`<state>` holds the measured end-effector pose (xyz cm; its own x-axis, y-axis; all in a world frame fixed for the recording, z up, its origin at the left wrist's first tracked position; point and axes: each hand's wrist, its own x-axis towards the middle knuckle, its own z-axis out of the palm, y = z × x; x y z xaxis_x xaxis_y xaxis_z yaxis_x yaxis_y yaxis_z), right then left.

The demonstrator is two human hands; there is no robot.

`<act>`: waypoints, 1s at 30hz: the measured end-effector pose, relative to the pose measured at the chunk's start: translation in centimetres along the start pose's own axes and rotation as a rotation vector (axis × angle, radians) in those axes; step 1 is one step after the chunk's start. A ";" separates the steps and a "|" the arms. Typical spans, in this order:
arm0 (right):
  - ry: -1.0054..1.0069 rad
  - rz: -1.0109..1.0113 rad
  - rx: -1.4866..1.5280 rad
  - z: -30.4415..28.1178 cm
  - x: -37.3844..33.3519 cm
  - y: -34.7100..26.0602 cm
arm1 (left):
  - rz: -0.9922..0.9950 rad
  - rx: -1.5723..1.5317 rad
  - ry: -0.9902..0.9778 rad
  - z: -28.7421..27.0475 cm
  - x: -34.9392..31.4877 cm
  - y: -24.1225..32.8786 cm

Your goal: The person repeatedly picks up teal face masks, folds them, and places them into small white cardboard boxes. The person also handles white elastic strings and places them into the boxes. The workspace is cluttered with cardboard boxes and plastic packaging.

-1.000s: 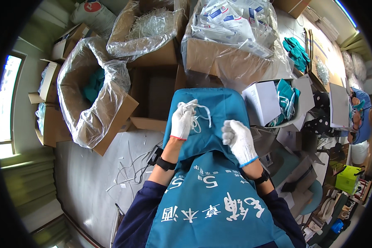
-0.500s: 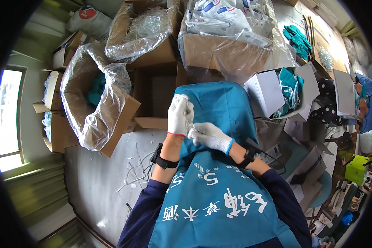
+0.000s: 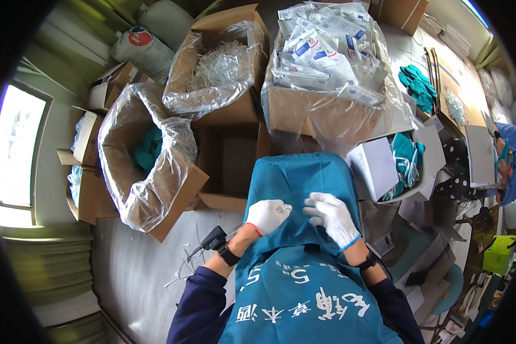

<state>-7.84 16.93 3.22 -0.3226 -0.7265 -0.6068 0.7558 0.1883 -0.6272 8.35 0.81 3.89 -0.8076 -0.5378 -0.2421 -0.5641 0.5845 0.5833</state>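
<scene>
Smooth teal cloth (image 3: 304, 178), lightly creased and rounded at its far edge, lies draped over my lap at 12 o'clock, beneath my curled left hand (image 3: 269, 215) and my loosely spread right hand (image 3: 331, 217).

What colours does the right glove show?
The glove is white, blue-edged; clearest in the head view.

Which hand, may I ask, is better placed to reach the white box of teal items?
Probably the right hand: it is open and nearer the white box; the left hand is curled and farther away.
</scene>
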 end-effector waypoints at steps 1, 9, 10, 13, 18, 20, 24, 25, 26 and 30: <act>0.043 -0.021 -0.026 -0.9 0.0 -0.1 | -0.067 -0.093 0.011 -2.3 0.4 1.2; 0.179 -0.061 -0.104 -4.7 -0.5 1.3 | 0.138 -0.277 0.712 -24.4 18.5 0.9; 0.162 -0.070 -0.134 -3.8 -0.5 1.3 | 0.142 -0.147 0.692 -27.1 22.0 -2.5; 0.117 -0.066 -0.150 -3.4 -0.6 1.4 | 0.049 0.113 0.606 -32.7 28.4 -10.6; 0.133 -0.115 -0.100 -4.6 -0.7 1.4 | 0.060 0.102 0.839 -27.7 31.9 -7.7; 0.124 -0.100 -0.112 -5.0 -0.5 0.8 | -0.036 0.165 0.775 -22.6 29.6 -7.6; 0.102 -0.019 -0.200 -4.3 0.0 0.4 | 0.486 0.484 0.316 -6.6 21.6 -14.2; 0.082 -0.047 -0.178 -4.7 -0.1 0.4 | 0.589 0.704 -0.017 -1.3 19.9 -14.6; 0.129 -0.096 -0.201 -5.5 -0.6 0.0 | 0.235 0.262 -0.041 2.7 16.3 -9.2; 0.208 -0.440 -0.423 -5.9 -1.5 -3.1 | 0.104 0.387 0.305 4.7 13.6 -6.7</act>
<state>-13.03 21.36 3.20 -0.6872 -0.6598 -0.3039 0.2508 0.1772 -0.9517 0.29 -7.56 -6.94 -0.8086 -0.5837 0.0734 -0.5521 0.7961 0.2479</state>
